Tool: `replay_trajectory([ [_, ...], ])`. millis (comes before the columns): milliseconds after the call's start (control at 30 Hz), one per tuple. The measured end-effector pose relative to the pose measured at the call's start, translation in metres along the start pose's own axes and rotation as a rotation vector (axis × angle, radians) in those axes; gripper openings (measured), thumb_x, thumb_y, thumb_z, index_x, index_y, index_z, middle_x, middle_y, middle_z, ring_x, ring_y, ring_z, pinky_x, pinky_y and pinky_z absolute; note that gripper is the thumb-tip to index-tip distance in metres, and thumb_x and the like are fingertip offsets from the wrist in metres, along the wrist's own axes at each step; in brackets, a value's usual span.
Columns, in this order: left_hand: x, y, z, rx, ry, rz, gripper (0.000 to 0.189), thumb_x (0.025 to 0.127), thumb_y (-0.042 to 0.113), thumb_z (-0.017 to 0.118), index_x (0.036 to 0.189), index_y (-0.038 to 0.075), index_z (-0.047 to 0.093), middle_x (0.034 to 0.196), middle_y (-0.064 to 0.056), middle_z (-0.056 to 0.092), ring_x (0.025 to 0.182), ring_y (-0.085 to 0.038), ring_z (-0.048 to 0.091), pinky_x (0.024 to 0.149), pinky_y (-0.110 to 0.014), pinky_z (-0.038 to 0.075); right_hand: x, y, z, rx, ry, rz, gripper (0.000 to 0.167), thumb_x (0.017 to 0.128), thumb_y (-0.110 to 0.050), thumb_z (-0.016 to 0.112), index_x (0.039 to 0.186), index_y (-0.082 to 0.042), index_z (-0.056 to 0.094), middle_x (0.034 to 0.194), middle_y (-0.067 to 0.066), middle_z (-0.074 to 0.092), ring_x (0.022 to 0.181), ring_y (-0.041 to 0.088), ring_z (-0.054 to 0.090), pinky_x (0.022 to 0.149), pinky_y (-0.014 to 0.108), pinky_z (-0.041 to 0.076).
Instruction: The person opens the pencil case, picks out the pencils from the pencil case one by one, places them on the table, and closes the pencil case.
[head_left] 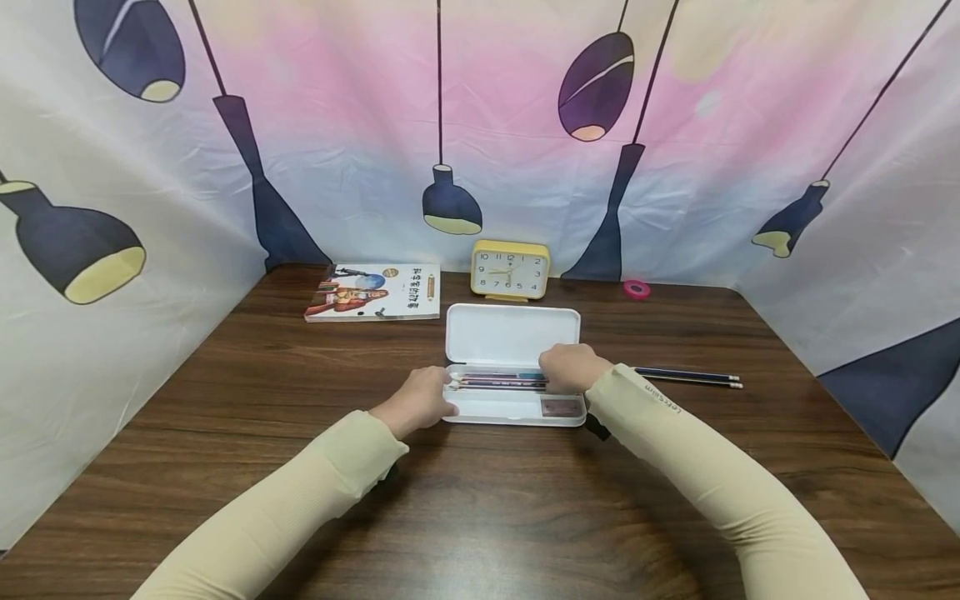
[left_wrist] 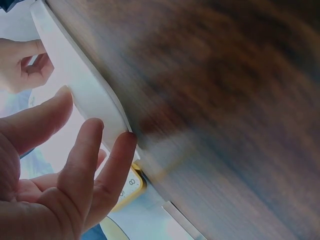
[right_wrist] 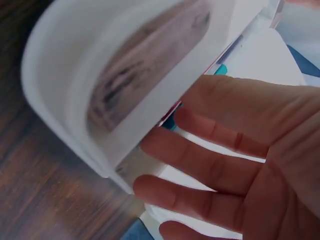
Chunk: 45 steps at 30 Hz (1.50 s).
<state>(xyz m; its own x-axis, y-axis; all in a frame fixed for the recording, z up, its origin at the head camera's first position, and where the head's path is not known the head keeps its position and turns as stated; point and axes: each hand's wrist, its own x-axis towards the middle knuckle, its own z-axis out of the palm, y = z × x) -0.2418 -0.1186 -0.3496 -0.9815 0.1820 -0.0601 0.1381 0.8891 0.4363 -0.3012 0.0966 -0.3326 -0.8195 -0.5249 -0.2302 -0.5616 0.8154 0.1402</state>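
Note:
A white pencil case (head_left: 491, 408) lies on the table with its lid (head_left: 513, 333) tilted up at the back. Pencils (head_left: 498, 383) lie along its rear compartment, and a small brownish block (head_left: 561, 407) sits in the front right one. My left hand (head_left: 420, 400) holds the case's left end; the left wrist view shows its thumb (left_wrist: 62, 102) at the rim and fingertips along the outer wall. Over the right part of the rear compartment, my right hand (head_left: 572, 368) pinches pencils between thumb and forefinger, their ends partly hidden by its fingers (right_wrist: 200, 155).
Two dark pencils (head_left: 693, 377) lie on the table right of the case. Behind stand a yellow clock (head_left: 510, 271), a book (head_left: 375, 292) lying flat at left and a pink ring-shaped roll (head_left: 636, 289) at right. A printed cloth (head_left: 360, 167) hangs behind the table (head_left: 480, 517).

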Motion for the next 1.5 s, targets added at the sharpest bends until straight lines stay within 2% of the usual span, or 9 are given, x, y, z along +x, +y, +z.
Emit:
replay_trajectory([
  [367, 0.000, 0.001, -0.002, 0.000, -0.010, -0.004, 0.046, 0.070, 0.011, 0.072, 0.108, -0.008, 0.055, 0.107, -0.020, 0.055, 0.104, -0.033, 0.047, 0.087, -0.040, 0.038, 0.000, 0.005, -0.001, 0.115, -0.052, -0.048, 0.008, 0.077, -0.004, 0.057, 0.073, -0.010, 0.054, 0.067, -0.001, 0.051, 0.061, 0.015, 0.046, 0.053, 0.029, 0.040],
  [700, -0.001, 0.001, -0.003, 0.006, -0.008, 0.003, 0.046, 0.070, 0.011, 0.072, 0.108, -0.008, 0.055, 0.107, -0.020, 0.055, 0.105, -0.033, 0.047, 0.088, -0.040, 0.038, 0.006, 0.012, 0.003, 0.227, -0.088, -0.072, 0.013, 0.077, -0.006, 0.061, 0.074, -0.009, 0.049, 0.069, 0.001, 0.050, 0.064, 0.015, 0.046, 0.056, 0.026, 0.040],
  [1033, -0.001, 0.000, -0.002, 0.004, -0.007, 0.005, 0.045, 0.070, 0.011, 0.072, 0.108, -0.008, 0.055, 0.107, -0.020, 0.055, 0.105, -0.034, 0.046, 0.088, -0.040, 0.037, 0.005, 0.014, 0.003, 0.225, -0.056, -0.137, 0.007, 0.073, -0.002, 0.061, 0.073, -0.008, 0.057, 0.070, -0.001, 0.052, 0.066, 0.014, 0.048, 0.060, 0.026, 0.042],
  [1267, 0.000, 0.000, 0.000, -0.003, -0.006, -0.002, 0.046, 0.070, 0.011, 0.072, 0.109, -0.008, 0.055, 0.109, -0.020, 0.055, 0.106, -0.033, 0.046, 0.089, -0.040, 0.037, 0.000, 0.012, 0.002, 0.226, -0.051, -0.092, 0.008, 0.073, -0.005, 0.062, 0.071, -0.009, 0.056, 0.069, -0.001, 0.052, 0.064, 0.014, 0.048, 0.056, 0.026, 0.040],
  [1500, -0.002, 0.000, 0.001, 0.021, 0.015, 0.020, 0.045, 0.069, 0.011, 0.073, 0.106, -0.008, 0.056, 0.106, -0.019, 0.056, 0.104, -0.034, 0.047, 0.088, -0.039, 0.037, -0.005, 0.019, 0.003, 0.189, 0.049, -0.097, 0.009, 0.073, -0.010, 0.064, 0.071, -0.013, 0.056, 0.068, -0.003, 0.051, 0.063, 0.014, 0.046, 0.055, 0.027, 0.039],
])
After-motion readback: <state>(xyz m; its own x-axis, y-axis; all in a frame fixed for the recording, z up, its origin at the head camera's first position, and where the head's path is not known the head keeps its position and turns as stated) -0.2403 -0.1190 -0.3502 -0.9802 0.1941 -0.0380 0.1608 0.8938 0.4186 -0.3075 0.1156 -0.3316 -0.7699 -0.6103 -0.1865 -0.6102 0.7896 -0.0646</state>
